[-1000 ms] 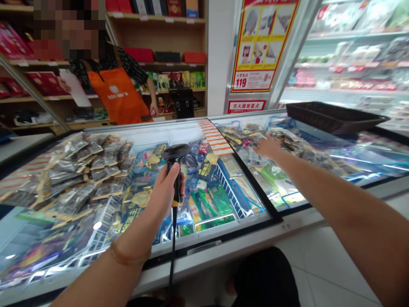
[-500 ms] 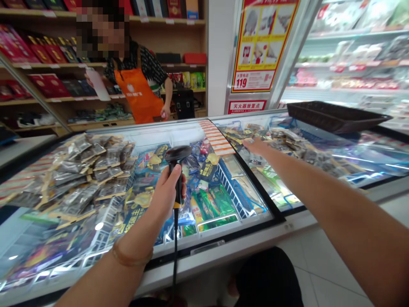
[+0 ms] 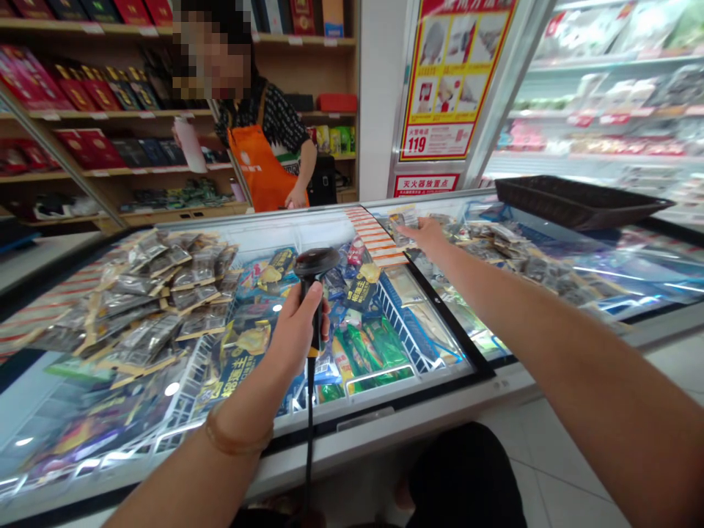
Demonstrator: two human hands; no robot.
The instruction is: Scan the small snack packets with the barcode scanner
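My left hand (image 3: 300, 323) is wrapped round the handle of a black corded barcode scanner (image 3: 317, 262), its head tilted over the glass lid of a chest freezer (image 3: 352, 440). The cable hangs down past the freezer's front edge. Stretched out to the far side, my right hand (image 3: 427, 235) has its fingers closed on a small clear-fronted packet (image 3: 404, 218). Just right of that hand lies a heap of similar packets (image 3: 506, 238) on the glass. A larger pile of brown-edged packets (image 3: 148, 293) covers the lid at the left.
Bagged frozen goods (image 3: 374, 348) lie in wire baskets under the glass. A dark shallow tray (image 3: 577, 202) rests at the right. Behind the freezer stands a person in an orange apron (image 3: 264, 165) with a pale bottle (image 3: 191, 145). Shelves, a poster and a lit display fridge (image 3: 610, 88) stand beyond.
My right hand has moved a little left and away from me, and a packet now shows at its fingertips. The scanner has shifted slightly right in view. The person behind has moved right.
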